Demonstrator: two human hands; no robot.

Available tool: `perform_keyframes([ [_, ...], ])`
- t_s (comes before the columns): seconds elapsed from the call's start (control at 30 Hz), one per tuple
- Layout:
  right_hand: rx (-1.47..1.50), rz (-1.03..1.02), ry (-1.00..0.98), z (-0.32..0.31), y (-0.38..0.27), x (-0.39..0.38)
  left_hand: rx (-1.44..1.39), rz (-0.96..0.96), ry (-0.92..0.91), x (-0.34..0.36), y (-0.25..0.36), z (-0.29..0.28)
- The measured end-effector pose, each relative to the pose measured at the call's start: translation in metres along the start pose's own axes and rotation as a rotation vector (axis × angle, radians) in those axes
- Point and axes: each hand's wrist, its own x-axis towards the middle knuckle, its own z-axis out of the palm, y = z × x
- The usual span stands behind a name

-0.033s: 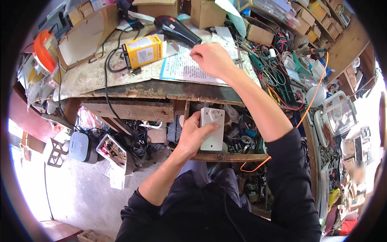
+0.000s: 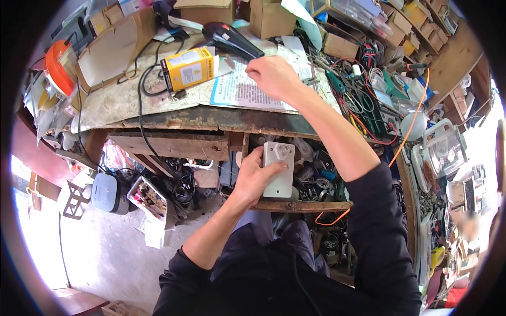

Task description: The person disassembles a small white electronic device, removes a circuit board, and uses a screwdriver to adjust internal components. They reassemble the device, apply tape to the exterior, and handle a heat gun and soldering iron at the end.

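Observation:
My left hand [image 2: 253, 176] grips a white rectangular plastic box [image 2: 278, 181] with a raised, many-sided part near its top. The thumb presses on its front; the other fingers are behind it. The box is held over an open wooden drawer [image 2: 303, 206]. Above a printed sheet [image 2: 232, 90] on the bench hovers my right hand [image 2: 274, 76], its fingers curled together; whatever they may hold is hidden. Just beyond that hand lies a black hair dryer [image 2: 232, 40]. To its left, a yellow carton [image 2: 190, 69] rests with one flap open.
Tools and coiled leads [image 2: 363, 102] crowd the bench's right side. An orange cable [image 2: 408, 131] hangs over that edge. Cardboard boxes [image 2: 271, 18] line the back. Tape rolls and small parts [image 2: 321, 181] fill the drawer. On the floor at left stand a grey-blue bin [image 2: 108, 192] and an open box [image 2: 150, 197].

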Motion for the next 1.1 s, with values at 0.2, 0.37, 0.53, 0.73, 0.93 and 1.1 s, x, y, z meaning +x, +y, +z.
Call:
perform_keyframes([
  [0.2,-0.325,-0.203,-0.177,0.031,-0.011,0.041,-0.030,-0.020,0.035,-0.002,0.005,-0.001],
  [0.37,-0.358,-0.317,-0.069,0.042,-0.006,0.034,-0.094,0.039,0.016,0.000,-0.002,-0.002],
  [0.53,-0.372,-0.217,-0.147,0.030,-0.008,0.030,-0.011,0.025,-0.020,0.000,0.000,-0.002],
  [0.73,-0.413,-0.126,-0.235,0.020,-0.021,0.033,0.008,0.014,-0.014,0.004,0.002,-0.002],
  [0.93,0.217,0.042,0.062,-0.020,-0.019,-0.007,-0.057,-0.033,0.000,0.003,0.001,-0.005],
  [1.1,0.504,0.162,-0.240,-0.093,-0.080,-0.137,-0.073,0.015,0.001,-0.004,0.005,-0.001],
])
